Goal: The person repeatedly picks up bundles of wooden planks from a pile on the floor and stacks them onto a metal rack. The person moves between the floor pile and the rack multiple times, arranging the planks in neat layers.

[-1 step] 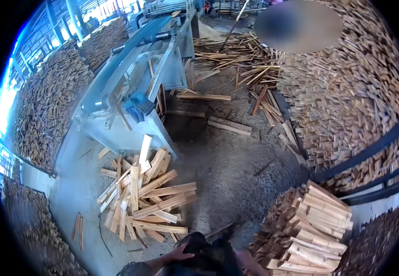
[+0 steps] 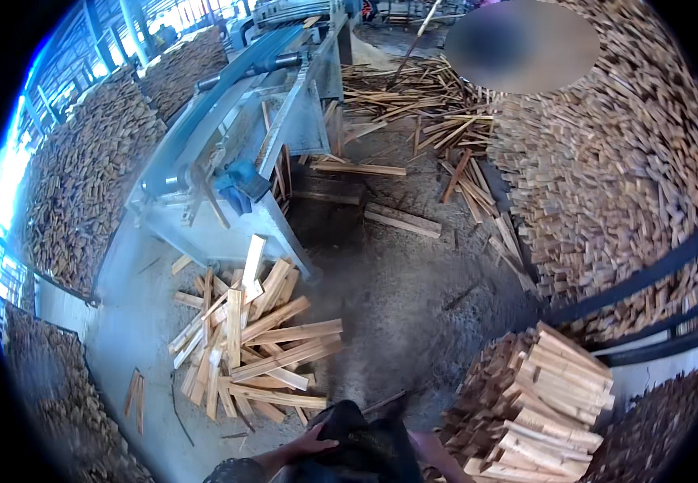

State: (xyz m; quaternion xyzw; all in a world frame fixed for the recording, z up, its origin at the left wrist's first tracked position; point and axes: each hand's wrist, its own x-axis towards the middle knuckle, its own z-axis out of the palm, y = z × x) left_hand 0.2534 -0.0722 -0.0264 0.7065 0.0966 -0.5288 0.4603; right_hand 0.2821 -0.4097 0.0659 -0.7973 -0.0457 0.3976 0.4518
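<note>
A: From my end I've got loose sticks (image 2: 293, 332) heaped on the floor (image 2: 421, 322), ahead and to the left, in front of the machine (image 2: 240, 117). How do you read them?

B: Stiff, I'd say, and light one at a time; rough rather than slippery, splinters the likelier nuisance. I'd take each around its middle, where it should balance.

A: And the wood stack (image 2: 562, 378), lower right?

B: Same stuff by the look of it, near the right forearm (image 2: 439, 459). I'd hold those by an exposed end.

A: Now the grip. Left hand?

B: Left hand (image 2: 315, 443) lies on dark cloth (image 2: 357, 439) at the lower edge, soft-looking, no stick visible there. Its fingers are partly hidden, so I can't tell whether that grip is spread or clamped.

A: Right hand?

B: Out of sight; I can't call that grip at all.
</note>
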